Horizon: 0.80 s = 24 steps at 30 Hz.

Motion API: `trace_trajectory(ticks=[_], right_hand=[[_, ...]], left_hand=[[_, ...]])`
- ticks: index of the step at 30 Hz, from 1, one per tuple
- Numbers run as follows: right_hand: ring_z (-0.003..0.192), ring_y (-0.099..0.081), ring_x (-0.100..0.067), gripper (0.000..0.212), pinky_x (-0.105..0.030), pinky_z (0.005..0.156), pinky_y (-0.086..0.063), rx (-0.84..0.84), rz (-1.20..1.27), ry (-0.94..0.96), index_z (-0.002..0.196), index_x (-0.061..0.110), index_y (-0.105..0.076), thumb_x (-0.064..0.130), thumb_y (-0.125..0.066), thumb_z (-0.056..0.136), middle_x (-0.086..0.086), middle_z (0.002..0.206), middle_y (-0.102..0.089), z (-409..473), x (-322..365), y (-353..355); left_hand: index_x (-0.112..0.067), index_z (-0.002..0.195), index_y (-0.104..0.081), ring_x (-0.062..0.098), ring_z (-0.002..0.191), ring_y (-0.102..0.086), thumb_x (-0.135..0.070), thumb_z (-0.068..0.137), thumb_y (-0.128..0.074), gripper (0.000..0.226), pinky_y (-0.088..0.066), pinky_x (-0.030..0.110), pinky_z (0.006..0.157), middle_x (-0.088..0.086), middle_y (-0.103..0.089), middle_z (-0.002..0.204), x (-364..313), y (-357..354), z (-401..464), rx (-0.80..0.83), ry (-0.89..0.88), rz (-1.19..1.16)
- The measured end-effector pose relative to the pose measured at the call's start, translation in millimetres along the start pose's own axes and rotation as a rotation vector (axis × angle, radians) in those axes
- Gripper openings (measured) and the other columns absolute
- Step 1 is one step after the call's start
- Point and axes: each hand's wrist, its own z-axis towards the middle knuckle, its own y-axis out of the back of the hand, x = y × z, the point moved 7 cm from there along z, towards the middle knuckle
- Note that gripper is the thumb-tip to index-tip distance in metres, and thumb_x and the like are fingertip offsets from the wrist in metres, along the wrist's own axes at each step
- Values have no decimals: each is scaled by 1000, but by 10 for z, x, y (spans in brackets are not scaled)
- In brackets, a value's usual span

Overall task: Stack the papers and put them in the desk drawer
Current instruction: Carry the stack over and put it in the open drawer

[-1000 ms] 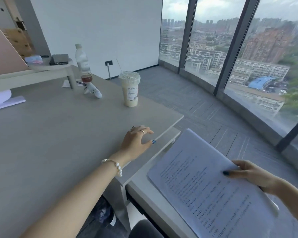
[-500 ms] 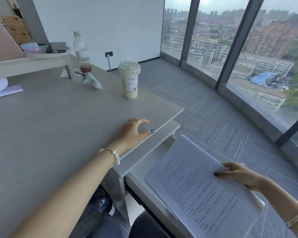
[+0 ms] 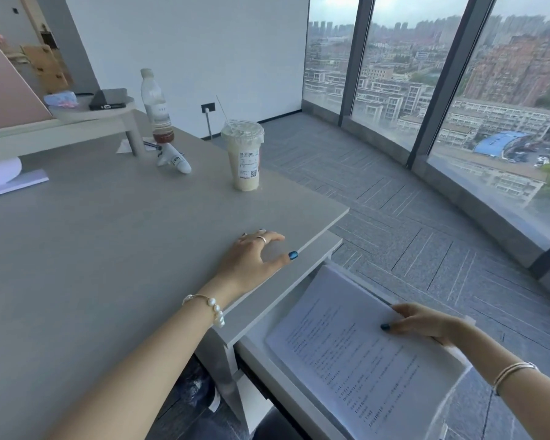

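Observation:
A stack of printed white papers [image 3: 346, 350] lies low over the pulled-out white drawer [image 3: 264, 354] at the desk's right end. My right hand [image 3: 423, 322] grips the stack's far right edge, thumb on top. My left hand [image 3: 254, 258] rests flat on the grey desk top [image 3: 92, 249] near its right edge, fingers spread and holding nothing. Most of the drawer's inside is hidden under the sheets.
A lidded iced drink cup [image 3: 245, 157] with a straw stands near the desk's far right corner. Behind it are a plastic bottle [image 3: 156, 106] and a small white plane toy [image 3: 175, 158]. A raised shelf [image 3: 77, 122] carries a phone. Floor-to-ceiling windows [image 3: 458, 90] run along the right.
My right hand has lowered the paper stack down and toward the open drawer. My left hand has stayed on the desk edge.

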Motion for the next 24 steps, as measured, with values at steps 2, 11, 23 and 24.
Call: trace_trajectory(ticks=[2, 11, 23, 24], right_hand=[[102, -68, -37, 32, -54, 89, -53, 18, -25, -21, 112, 8, -65, 9, -69, 81, -18, 113, -71, 91, 29, -65], [99, -69, -31, 40, -50, 86, -56, 52, -161, -39, 116, 10, -62, 18, -71, 78, -16, 116, -69, 444, 136, -389], [94, -66, -22, 47, -30, 76, -51, -194, -654, 61, 107, 13, -68, 31, -78, 65, -7, 104, -71, 556, 123, -356], [94, -63, -20, 51, -29, 76, -48, -204, -679, 68, 110, 14, -65, 33, -79, 64, -4, 104, -68, 524, 141, -354]], left_hand=[[-22, 124, -54, 13, 137, -34, -46, 82, -59, 49, -23, 31, 115, 1, -50, 141, 11, -7, 14, 7, 6, 2], [-26, 124, -54, 10, 136, -34, -52, 81, -58, 51, -26, 30, 113, -5, -51, 139, 85, -29, 46, 13, 12, 2], [-27, 122, -55, 7, 135, -34, -61, 72, -50, 60, -24, 33, 115, -7, -50, 140, 69, -47, 47, 29, 6, 16], [-28, 122, -55, 7, 136, -34, -61, 73, -51, 59, -24, 32, 114, -7, -49, 140, 68, -49, 48, 30, 5, 19]])
